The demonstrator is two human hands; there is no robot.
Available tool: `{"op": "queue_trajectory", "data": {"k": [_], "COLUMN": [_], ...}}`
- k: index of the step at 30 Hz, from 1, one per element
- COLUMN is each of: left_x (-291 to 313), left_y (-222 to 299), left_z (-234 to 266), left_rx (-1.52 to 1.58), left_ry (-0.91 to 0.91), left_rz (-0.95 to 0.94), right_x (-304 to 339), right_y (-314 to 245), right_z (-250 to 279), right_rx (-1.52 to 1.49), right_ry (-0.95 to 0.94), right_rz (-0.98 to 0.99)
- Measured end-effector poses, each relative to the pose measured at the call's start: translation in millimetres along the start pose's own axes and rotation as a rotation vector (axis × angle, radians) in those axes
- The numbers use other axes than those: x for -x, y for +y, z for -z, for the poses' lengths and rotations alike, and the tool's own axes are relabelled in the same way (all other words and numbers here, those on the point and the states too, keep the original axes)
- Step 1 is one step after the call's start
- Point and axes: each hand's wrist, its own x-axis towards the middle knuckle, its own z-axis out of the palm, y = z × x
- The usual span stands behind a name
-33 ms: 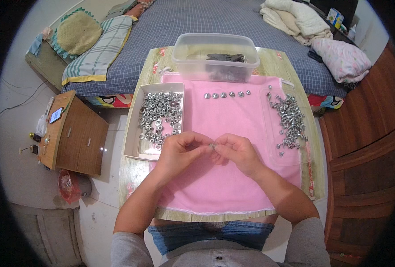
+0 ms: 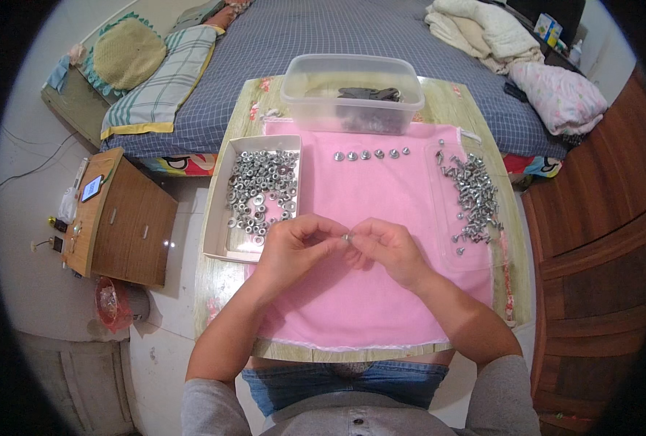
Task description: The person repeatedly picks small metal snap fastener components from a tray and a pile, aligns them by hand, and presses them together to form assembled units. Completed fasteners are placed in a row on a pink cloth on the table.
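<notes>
My left hand and my right hand meet over the near middle of a pink cloth. Both pinch a small silvery metal fastener between their fingertips; the fingers cover most of it, so I cannot make out its exact shape. Beside my left hand stands a white box with many loose metal nuts. A shallow clear tray on the right holds a heap of screws. Beyond my hands, a short row of metal fasteners stands on the cloth.
A clear plastic tub with dark items inside stands at the table's far edge. Past it is a bed with a checked blue cover. A wooden cabinet and a red-lined bin are at left; a brown wooden door is at right.
</notes>
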Motion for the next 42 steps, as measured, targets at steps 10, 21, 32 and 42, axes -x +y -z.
{"op": "queue_trajectory", "data": {"k": [10,21,32,42], "left_x": [0.7,-0.1,-0.3,-0.3], "left_y": [-1.2,-2.8,-2.0,-0.8], "left_z": [0.1,0.1,-0.2,-0.3], "left_rx": [0.055,-0.005,0.022,0.018], "left_ry": [-0.005,-0.020,-0.005,-0.003], "left_rz": [0.010,-0.017,-0.004,0.011], "right_x": [-0.6,-2.4,-1.9,-1.3], "right_y": [2.1,4.7,0.6,0.9], "right_z": [1.3,1.3,-1.6,-0.9], "right_rx": [-0.059,-0.016,-0.034,-0.076], "right_ry": [-0.080,-0.057,-0.040,-0.040], "right_rz": [-0.055,-0.030,-0.030,-0.013]}}
